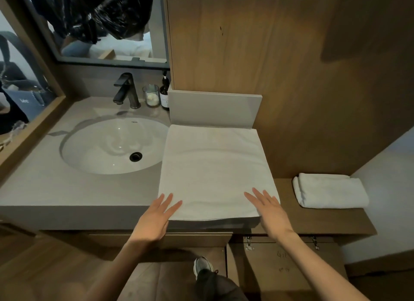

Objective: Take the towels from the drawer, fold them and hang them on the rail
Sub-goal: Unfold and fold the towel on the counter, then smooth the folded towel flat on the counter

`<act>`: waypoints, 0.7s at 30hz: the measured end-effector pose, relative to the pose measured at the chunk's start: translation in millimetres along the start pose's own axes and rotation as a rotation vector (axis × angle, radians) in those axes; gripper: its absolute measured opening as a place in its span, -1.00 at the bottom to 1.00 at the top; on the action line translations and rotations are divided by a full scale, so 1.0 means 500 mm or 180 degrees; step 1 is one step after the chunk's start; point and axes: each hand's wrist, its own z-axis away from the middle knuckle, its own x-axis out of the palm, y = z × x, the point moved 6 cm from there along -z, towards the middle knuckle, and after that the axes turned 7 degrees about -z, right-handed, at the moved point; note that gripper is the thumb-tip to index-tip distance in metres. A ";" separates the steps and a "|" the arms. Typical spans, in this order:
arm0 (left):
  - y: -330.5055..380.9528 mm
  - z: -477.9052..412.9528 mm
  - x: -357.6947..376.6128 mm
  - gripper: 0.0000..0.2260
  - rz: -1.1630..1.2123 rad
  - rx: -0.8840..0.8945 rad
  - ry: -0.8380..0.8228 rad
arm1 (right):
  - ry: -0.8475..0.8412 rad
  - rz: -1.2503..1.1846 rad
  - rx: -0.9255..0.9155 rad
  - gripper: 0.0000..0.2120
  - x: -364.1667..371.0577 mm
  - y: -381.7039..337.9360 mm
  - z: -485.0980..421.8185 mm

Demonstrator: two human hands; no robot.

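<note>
Forearms, two, bare, reaching in from the bottom edge. Shoe [202,266], pale, one, on the floor between them.

Left hand [154,220]: flat, fingers straight and spread, gripping nothing; fingertips rest on the near left corner of the towel [210,166].

Right hand [268,213]: flat, fingers straight and slightly fanned, gripping nothing; lies on the near right corner of that towel.

Towel: white, laid out flat as a broad layered rectangle on the counter [44,188], just right of the sink [94,144]; far edge against a low grey upstand, near edge at the counter front.

Second towel [329,189]: white, folded into a thick small block, on a lower wooden ledge to the right, apart from the first.

Sink: white, oval, dark drain. Behind it a dark tap [125,91], a glass [150,95] and a dark pump bottle [164,94], standing side by side.

Mirror [100,31]: above the tap, reflection partly covered by dark plastic.

Wood panelling: right wall.
</note>
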 end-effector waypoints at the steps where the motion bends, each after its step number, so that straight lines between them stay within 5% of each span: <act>1: 0.002 0.010 -0.010 -0.46 0.0180 -0.0008 0.0039 | -0.0140 -0.0008 0.0056 -0.05 -0.004 0.002 0.006; 6: 0.052 0.018 -0.116 -0.75 0.0886 -0.0091 0.0577 | -0.0616 -0.0628 -0.0193 -0.27 -0.048 -0.072 0.039; 12: 0.152 -0.010 -0.222 -0.87 0.1357 0.0104 0.0809 | 0.0929 -0.1580 -0.0807 -0.50 -0.172 -0.190 0.112; 21: 0.256 -0.018 -0.269 -0.85 0.2032 0.0619 0.0889 | 0.2029 -0.1446 -0.1034 -0.69 -0.243 -0.149 0.193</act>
